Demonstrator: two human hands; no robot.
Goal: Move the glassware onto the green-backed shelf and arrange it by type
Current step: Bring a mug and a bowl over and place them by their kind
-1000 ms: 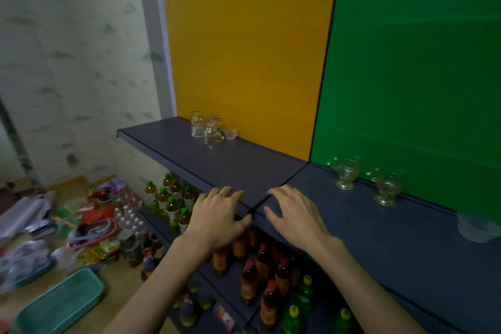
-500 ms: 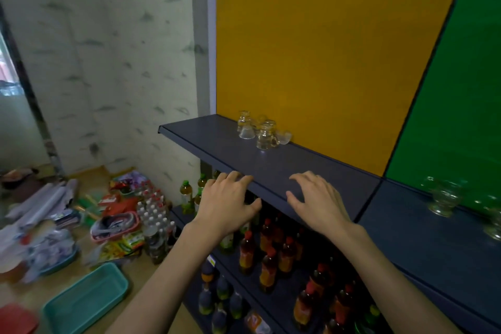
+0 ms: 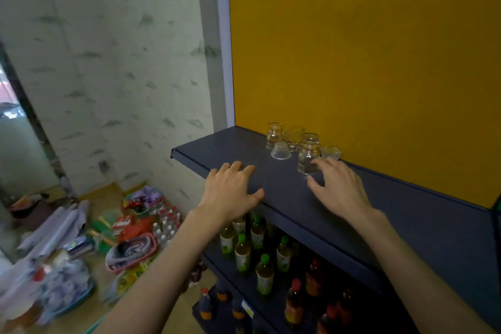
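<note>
A cluster of clear glassware stands at the back of the dark shelf in front of the yellow panel: a stacked glass, a second stack, an upturned small cup and a small bowl. My right hand hovers open just in front of the nearest stacked glass, fingertips almost at it. My left hand is spread over the shelf's front edge and holds nothing. Only a sliver of the green panel shows at the right edge.
Below the shelf stand rows of bottles with green caps and red caps. On the floor at the left lie a pink basket, packs of small bottles and loose bags and papers. A patterned wall is at the left.
The view has swung left, away from the green-backed shelf and its goblets. Both hands have moved left along the shelf, and my right hand has reached up to the glass cluster.
</note>
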